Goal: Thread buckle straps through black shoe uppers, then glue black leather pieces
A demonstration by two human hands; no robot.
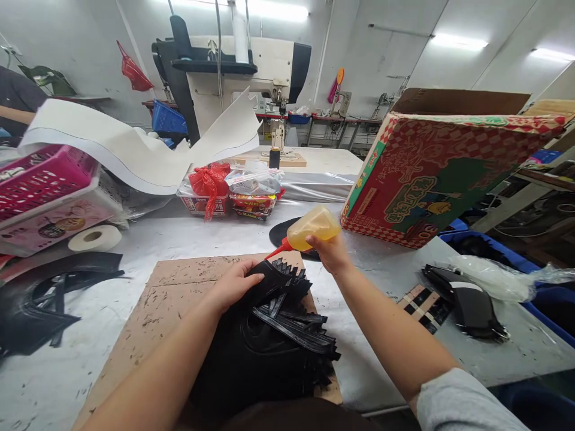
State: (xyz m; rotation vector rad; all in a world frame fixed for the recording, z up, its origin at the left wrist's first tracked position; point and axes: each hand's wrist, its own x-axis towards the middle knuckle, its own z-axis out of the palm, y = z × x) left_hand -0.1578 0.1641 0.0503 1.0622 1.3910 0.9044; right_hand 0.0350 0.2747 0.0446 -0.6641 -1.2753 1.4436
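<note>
My right hand (330, 251) is wrapped round a squeeze bottle (317, 227) of yellowish liquid, tilted with its red nozzle down to the left. The nozzle tip meets, or nearly meets, the upper edge of a black leather-like piece (265, 281). At that edge my left hand (238, 281) grips the piece, thumb on top and the other fingers partly hidden. Under it lies a stack of similar black pieces (251, 359) with notched edges and strips, resting on a cardboard sheet (166, 299). Behind the bottle a dark round disc (281, 232) is partly covered.
A sewing machine (242, 60) stands at the back. Left are a pink basket (58, 173), a paper roll (95, 238) and more black pieces (36, 299). A red patterned carton (440, 173) and a black pouch (471, 305) are at right. Another person's arm (18, 114) shows far left.
</note>
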